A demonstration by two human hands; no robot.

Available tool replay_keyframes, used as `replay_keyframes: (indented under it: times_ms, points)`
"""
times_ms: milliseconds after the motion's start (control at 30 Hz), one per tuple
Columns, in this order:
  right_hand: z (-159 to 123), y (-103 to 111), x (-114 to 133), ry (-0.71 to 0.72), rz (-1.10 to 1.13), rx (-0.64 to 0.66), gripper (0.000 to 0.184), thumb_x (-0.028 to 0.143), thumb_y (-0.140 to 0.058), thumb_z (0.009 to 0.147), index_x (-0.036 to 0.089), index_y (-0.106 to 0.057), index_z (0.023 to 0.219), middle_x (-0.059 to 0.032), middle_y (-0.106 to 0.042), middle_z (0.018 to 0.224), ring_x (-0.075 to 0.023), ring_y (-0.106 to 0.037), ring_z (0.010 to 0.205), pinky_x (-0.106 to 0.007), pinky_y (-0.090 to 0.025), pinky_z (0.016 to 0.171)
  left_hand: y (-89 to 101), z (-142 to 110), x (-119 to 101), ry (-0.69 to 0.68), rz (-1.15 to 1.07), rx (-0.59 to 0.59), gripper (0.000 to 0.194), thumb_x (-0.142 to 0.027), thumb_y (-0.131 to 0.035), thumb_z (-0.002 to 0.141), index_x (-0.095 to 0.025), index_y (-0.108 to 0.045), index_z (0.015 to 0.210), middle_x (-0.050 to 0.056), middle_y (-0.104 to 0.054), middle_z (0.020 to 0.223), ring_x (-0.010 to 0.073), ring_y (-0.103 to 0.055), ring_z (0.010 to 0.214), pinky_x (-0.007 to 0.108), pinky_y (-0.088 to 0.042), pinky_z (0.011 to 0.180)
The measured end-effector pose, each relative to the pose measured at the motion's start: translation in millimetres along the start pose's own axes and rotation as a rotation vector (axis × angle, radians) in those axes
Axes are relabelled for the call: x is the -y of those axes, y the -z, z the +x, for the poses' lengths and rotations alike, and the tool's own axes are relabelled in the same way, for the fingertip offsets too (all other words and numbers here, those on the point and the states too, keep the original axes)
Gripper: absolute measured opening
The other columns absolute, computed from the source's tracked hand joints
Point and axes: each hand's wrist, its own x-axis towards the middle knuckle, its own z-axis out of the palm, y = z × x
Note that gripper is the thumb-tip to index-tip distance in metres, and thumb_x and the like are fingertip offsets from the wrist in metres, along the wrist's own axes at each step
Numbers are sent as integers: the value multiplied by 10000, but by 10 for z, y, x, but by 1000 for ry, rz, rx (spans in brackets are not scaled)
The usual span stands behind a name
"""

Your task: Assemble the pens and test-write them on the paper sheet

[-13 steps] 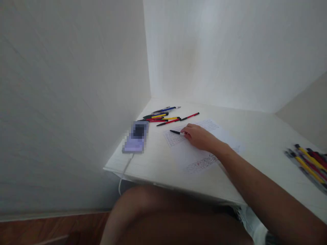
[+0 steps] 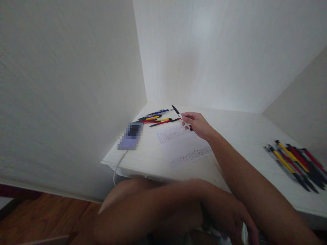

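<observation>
A white pen with a black grip (image 2: 176,109) is pinched in my right hand (image 2: 198,124), its black end tilted up and to the left. My right hand is raised over a written sheet of paper (image 2: 184,148) on the white table. Below the table's front edge, my left hand (image 2: 233,216) is over my lap, partly beneath my right forearm. It is dark and blurred, close to some pale cloth, and its grip is unclear.
Several red, yellow, blue and black pens (image 2: 155,118) lie in a loose pile at the back left. A phone (image 2: 130,136) with a white cable (image 2: 119,165) is at the left edge. More pens (image 2: 296,163) lie on the right. Walls enclose the left and back.
My right hand has lifted the white pen off the paper, tilting its black end upward. My left arm has come into view across my lap. The view has shifted slightly.
</observation>
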Motion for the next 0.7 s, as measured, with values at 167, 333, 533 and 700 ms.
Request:
replay_keyframes:
  times_ms: [167, 333, 533, 700]
  points:
    - [9, 132, -25, -29, 123, -76, 320, 383, -775, 734, 161, -752, 963, -63, -691, 819, -126, -578, 663, -271, -432, 573, 850, -694, -307, 143, 446, -873, 202, -321, -649, 896, -179, -672, 1037, 18, -663, 794, 137, -604, 649, 273, -513, 626]
    - [37, 240, -102, -69, 67, -21, 281, 358, -800, 702, 161, -770, 901, -56, -681, 786, -111, -544, 631, -276, -405, 563, 1320, -1386, 133, 315, 1032, -1655, 355, -235, -770, 801, -174, -685, 1140, 72, -655, 1060, 141, -596, 755, 308, -493, 827]
    - [34, 225, -128, -72, 103, -11, 301, 302, -827, 670, 164, -750, 926, -42, -675, 772, -110, -556, 635, -298, -459, 621, 1334, -1308, 393, 431, 1050, -1345, 198, -293, -621, 946, -201, -737, 1078, 39, -722, 980, 181, -634, 822, 305, -462, 817]
    - [49, 186, -56, -112, 453, -187, 170, 297, -757, 782, 182, -649, 843, -50, -689, 885, -102, -613, 700, -267, -521, 694, 1276, -1177, 269, 581, 1096, -1302, 332, -412, -532, 990, -183, -732, 856, 57, -704, 840, 212, -620, 790, 320, -426, 729]
